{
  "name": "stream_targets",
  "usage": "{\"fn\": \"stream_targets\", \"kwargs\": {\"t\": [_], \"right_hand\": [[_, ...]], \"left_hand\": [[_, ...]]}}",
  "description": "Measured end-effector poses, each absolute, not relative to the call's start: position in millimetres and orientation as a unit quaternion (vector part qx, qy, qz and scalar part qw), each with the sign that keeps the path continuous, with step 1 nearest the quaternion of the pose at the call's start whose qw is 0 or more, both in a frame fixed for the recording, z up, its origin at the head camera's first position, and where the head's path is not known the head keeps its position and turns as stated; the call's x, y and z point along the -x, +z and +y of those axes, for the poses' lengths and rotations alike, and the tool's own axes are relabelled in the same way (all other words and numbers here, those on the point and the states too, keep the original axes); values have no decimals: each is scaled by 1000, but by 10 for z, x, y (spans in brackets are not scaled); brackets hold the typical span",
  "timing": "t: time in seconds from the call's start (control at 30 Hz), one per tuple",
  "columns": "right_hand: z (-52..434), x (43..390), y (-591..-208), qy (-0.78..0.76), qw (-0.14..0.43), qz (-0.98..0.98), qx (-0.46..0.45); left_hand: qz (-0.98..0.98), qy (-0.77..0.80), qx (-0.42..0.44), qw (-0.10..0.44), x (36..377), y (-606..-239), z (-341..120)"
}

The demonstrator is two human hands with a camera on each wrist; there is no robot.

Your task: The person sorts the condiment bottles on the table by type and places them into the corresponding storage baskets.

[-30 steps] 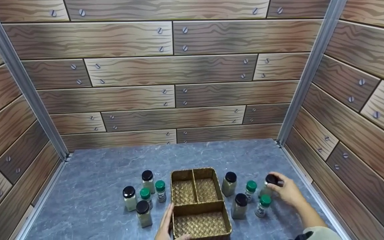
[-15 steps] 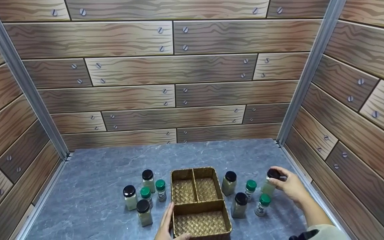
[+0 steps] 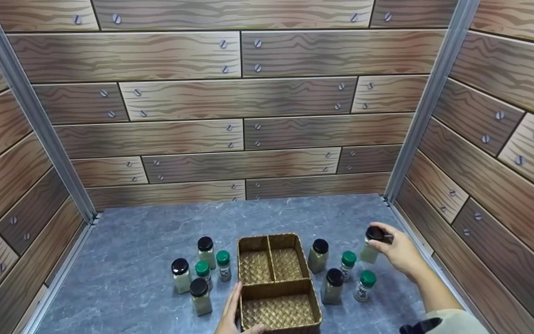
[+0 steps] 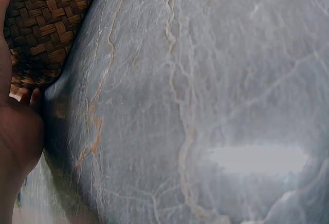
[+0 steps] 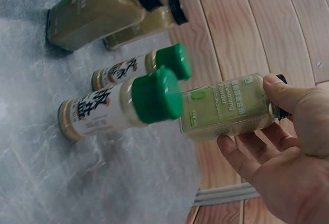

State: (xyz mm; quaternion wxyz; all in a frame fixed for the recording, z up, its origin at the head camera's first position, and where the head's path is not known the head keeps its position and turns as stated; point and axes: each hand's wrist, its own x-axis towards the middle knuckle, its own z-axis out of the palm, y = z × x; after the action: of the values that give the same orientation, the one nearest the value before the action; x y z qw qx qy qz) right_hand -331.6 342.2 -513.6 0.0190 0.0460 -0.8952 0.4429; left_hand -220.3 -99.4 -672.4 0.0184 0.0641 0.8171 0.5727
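While tilted, lifted clear of counter (image 3: 155, 232): jar (image 3: 370, 246) pinched at cap end by right hand (image 3: 401, 255); basket (image 3: 276, 283) lies leftward, left hand (image 3: 232, 315) flat against it.

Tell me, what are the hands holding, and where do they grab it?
The right hand grips a black-capped clear jar of green powder by its cap end. The left hand only rests against the woven basket.

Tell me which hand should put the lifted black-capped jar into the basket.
Right. The right hand already grips the black-capped jar, raised off the tabletop to the right of the basket. The left hand rests against the basket's near left edge and holds nothing, so it likely serves best steadying.
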Motion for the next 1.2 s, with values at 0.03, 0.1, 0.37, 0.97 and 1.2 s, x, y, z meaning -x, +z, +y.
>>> {"fn": "stream_targets", "kwargs": {"t": [0.03,0.1,0.37,0.97,1.2], "right_hand": [[3395,3313,-5107,434,22,-899,-53],[3332,3304,-5048,413,29,-907,-70],[3097,3298,-4891,391,45,-913,-105],[2577,3271,-4912,436,36,-889,-139],[2323,3283,-4926,448,20,-877,-169]], "left_hand": [[818,572,-64,17,2204,-6724,-994],[818,572,-64,17,2200,-6721,-995],[817,572,-73,4,2196,-6726,-989],[825,561,-74,-14,2195,-6763,-985],[824,562,-74,-28,2197,-6778,-973]]}}
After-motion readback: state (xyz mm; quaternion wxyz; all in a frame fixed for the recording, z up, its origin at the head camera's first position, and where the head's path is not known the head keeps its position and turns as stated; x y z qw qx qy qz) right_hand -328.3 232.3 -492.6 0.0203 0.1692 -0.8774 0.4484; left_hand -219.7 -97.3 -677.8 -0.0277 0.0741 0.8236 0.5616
